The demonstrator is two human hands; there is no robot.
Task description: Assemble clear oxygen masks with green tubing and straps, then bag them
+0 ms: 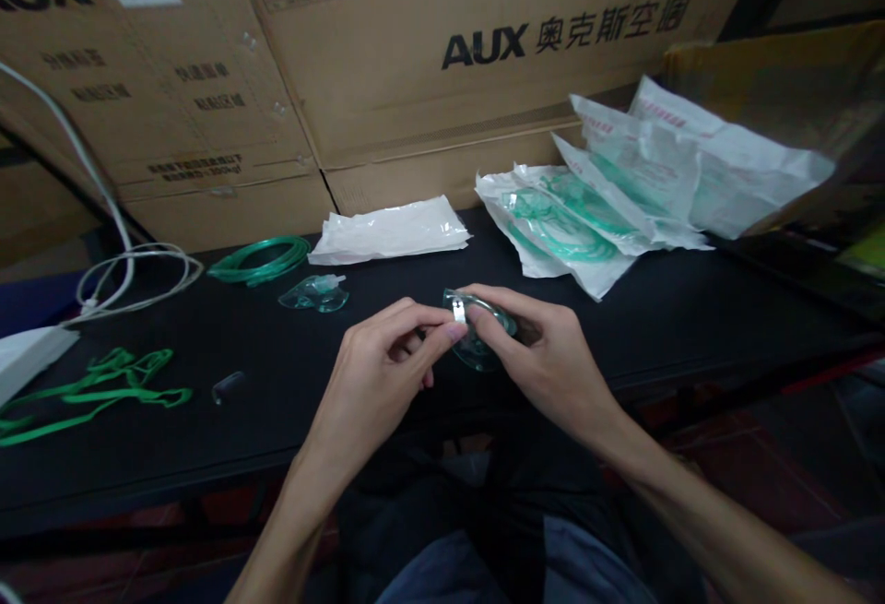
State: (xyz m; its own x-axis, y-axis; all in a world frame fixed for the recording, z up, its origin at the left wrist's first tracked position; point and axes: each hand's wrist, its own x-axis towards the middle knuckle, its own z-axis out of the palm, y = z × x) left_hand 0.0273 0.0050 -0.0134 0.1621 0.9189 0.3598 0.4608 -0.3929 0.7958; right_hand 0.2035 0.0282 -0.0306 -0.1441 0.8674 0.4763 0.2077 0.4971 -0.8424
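Near the table's front edge I hold a clear green oxygen mask point(477, 353) in front of me. My right hand point(546, 346) is closed around its right side, the thumb lying on the shell. The thumb and index finger of my left hand point(391, 346) pinch the left end of the small shiny metal nose clip point(459, 310) on the mask. My other left fingers curl beneath, partly hidden. Beyond my left hand, a second clear mask piece point(314, 294) with a pale connector lies on the table.
Coiled green tubing point(259, 259) and folded white packaging point(391, 231) lie at the back. Green elastic straps point(124, 394) and a small clear tube piece point(228, 387) are left. Several packed masks point(573, 226) lean right. Large cardboard boxes point(484, 115) stand behind; a white cable point(103, 180) loops at left.
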